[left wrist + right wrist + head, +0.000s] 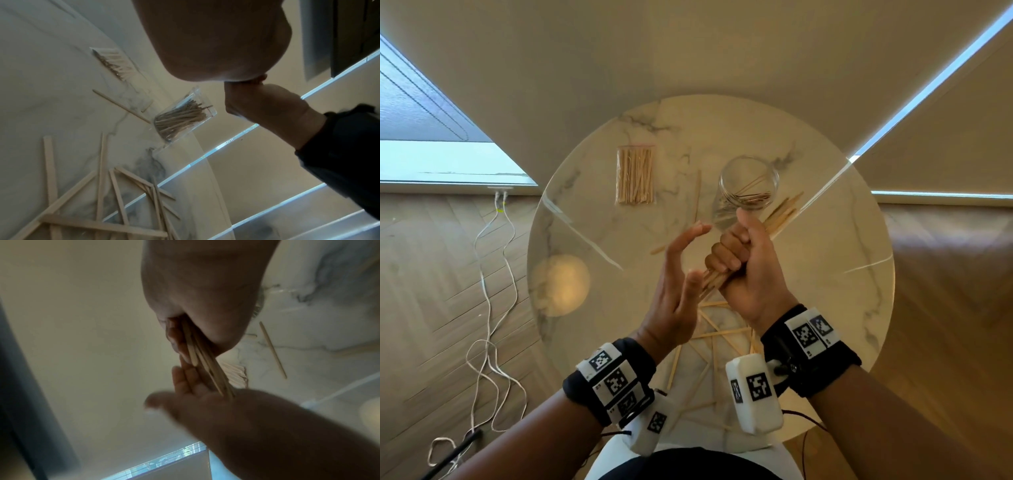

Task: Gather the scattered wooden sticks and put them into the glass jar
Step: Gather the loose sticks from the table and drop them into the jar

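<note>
My right hand [739, 253] grips a bundle of wooden sticks [779, 219] in a fist above the round marble table [842, 260], just in front of the glass jar [748, 185]. The bundle's near ends [207, 363] touch the palm of my left hand [681, 274], which is open with straight fingers beside the fist. The jar holds several thin sticks [180, 116]. More wooden sticks [717, 337] lie scattered on the table under my wrists, and they show in the left wrist view as loose sticks [107, 203]. One single stick [698, 195] lies left of the jar.
A clear plastic bag of sticks [635, 176] lies at the table's back left. White cables [493, 308] trail over the wooden floor on the left. Window blinds hang behind the table.
</note>
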Demonstrator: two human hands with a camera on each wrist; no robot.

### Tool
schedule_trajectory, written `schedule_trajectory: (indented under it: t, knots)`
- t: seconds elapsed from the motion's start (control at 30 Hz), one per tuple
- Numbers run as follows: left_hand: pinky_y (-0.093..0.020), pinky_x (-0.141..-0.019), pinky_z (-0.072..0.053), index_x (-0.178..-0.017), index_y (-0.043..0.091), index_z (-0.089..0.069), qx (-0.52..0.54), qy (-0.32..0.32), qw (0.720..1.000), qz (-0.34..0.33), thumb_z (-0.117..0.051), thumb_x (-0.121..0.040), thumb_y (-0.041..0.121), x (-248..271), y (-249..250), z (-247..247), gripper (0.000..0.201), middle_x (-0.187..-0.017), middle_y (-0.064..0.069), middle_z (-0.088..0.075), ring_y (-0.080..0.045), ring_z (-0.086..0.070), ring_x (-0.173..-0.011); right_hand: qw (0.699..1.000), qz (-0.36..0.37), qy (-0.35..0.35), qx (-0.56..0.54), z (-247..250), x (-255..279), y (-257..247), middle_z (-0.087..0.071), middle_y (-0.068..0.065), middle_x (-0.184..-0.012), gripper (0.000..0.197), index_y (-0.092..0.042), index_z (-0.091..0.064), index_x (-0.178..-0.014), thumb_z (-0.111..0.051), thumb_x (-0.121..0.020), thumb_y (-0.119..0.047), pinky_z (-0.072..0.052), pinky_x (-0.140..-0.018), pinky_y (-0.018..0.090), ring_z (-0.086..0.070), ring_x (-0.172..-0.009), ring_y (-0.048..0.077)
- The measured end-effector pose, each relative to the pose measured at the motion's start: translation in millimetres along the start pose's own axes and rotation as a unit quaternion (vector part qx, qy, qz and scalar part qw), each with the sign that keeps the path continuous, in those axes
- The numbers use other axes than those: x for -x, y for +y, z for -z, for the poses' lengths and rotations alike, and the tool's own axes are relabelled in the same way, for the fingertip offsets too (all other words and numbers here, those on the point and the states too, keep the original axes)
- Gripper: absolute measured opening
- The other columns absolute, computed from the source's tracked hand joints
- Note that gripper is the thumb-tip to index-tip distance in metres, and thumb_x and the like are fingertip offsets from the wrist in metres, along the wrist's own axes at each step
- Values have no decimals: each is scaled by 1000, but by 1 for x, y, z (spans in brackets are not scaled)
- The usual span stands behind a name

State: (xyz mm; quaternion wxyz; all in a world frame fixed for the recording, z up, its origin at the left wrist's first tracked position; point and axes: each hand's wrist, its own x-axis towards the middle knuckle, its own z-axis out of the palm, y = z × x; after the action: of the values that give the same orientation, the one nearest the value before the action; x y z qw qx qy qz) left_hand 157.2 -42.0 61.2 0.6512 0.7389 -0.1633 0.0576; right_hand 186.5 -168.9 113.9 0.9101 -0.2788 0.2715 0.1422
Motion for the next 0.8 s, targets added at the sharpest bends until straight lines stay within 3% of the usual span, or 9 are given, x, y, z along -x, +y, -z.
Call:
schedule_trajectory:
  t: [0.1, 0.17, 0.27, 0.33, 0.43, 0.53, 0.67, 0.73, 0.8]
  knots:
    - [-39, -118, -38, -143, 1, -40, 14, 10, 1000, -22, -21, -103, 71, -18, 2, 20, 82, -147, -10, -51, -16, -48, -140, 980, -60, 0, 192, 8, 8, 2, -24, -5, -48, 43, -23, -37, -62, -56, -101, -24, -27, -40, 25, -24, -37, 11]
    - [-43, -117, -40, -141, 9, -44, 25, 4, 1000, -14, -19, -102, 72, -42, 2, 36, 78, -145, -9, -53, -19, -50, -138, 924, -94, -19, 369, 19, 18, 12, -27, -2, -50, 41, -23, -38, -65, -56, -101, -24, -27, -40, 24, -26, -37, 11]
    - [-41, -118, -40, -138, 4, -54, 19, -51, 999, 6, -16, -100, 75, -75, 4, 45, 89, -141, -6, -60, -20, -54, -138, 837, -138, -90, 521, 28, 30, 25, -31, 0, -53, 37, -24, -41, -68, -56, -101, -29, -26, -43, 25, -28, -41, 12]
    - [-42, -122, -36, -139, 3, -58, 23, -165, 985, 38, -15, -100, 75, -80, 4, 38, 92, -144, -6, -61, -17, -51, -142, 802, -146, -108, 569, 25, 30, 25, -36, -1, -51, 35, -21, -44, -68, -57, -99, -30, -30, -43, 25, -32, -40, 13]
    - [-52, -127, -25, -140, 7, -62, 30, -301, 949, 83, -13, -104, 65, -73, -2, 29, 84, -151, -5, -59, -16, -44, -149, 784, -122, -111, 599, 17, 21, 17, -43, -2, -50, 23, -12, -53, -83, -61, -97, -28, -36, -43, 26, -37, -39, 13]
    - [-46, -128, -24, -144, 9, -58, 46, -286, 951, 108, -10, -98, 76, -73, -2, 29, 94, -152, -1, -58, -14, -42, -150, 771, -95, -106, 621, 16, 10, 8, -42, -1, -53, 24, -12, -52, -84, -65, -95, -28, -33, -44, 27, -36, -41, 13]
    - [-38, -130, -19, -153, 11, -47, 37, -293, 949, 108, -9, -90, 87, -68, 0, 20, 105, -160, 1, -47, -9, -32, -154, 721, -83, -111, 679, 21, 4, 10, -41, 3, -56, 30, -13, -53, -75, -69, -90, -33, -34, -51, 31, -37, -45, 13]
    - [-33, -129, -21, -151, 10, -47, 60, -233, 965, 101, -9, -88, 89, -69, -1, 20, 108, -160, -4, -47, -12, -33, -154, 742, -44, -75, 665, 21, 2, 8, -42, 0, -55, 31, -15, -53, -70, -71, -90, -30, -34, -55, 32, -38, -47, 12]
    - [-32, -125, -27, -145, 15, -50, 113, -102, 984, 97, -10, -87, 90, -72, 1, 27, 103, -153, -8, -54, -18, -41, -150, 838, 17, 8, 545, 19, 1, -2, -39, -5, -50, 33, -19, -51, -67, -71, -91, -25, -32, -48, 28, -34, -45, 11]
